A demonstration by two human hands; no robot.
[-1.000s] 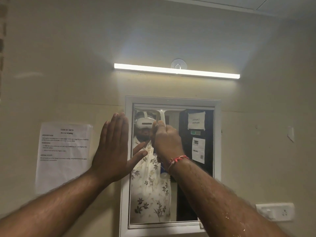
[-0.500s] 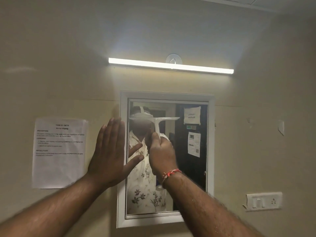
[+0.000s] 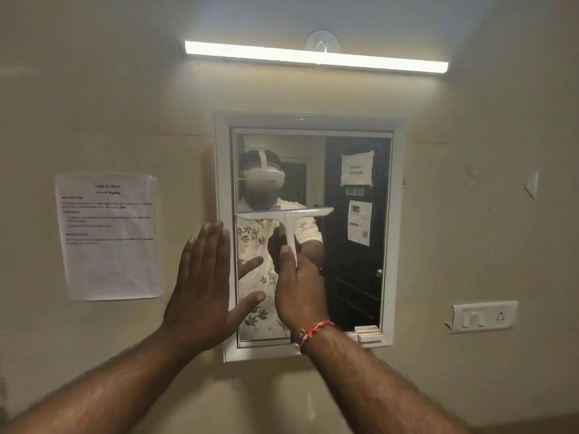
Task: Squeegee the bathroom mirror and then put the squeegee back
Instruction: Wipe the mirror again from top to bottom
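The squeegee [image 3: 283,216] had come down from the mirror's [image 3: 354,277] top edge to about mid-height, blade flat against the glass on its left half. The right hand [image 3: 299,286] was clenched on its handle. The left hand [image 3: 208,283] lay flat, fingers spread, holding nothing, over the mirror's left frame edge.

The mirror [image 3: 354,277] is glossy glass set in a smooth white frame [image 3: 396,230] that looks like plastic. The squeegee [image 3: 289,222] is smooth white plastic with a dull sheen. The wall [image 3: 470,214] is matt cream paint, slightly mottled, and the paper sheet [image 3: 109,236] taped on it is creased and matt.
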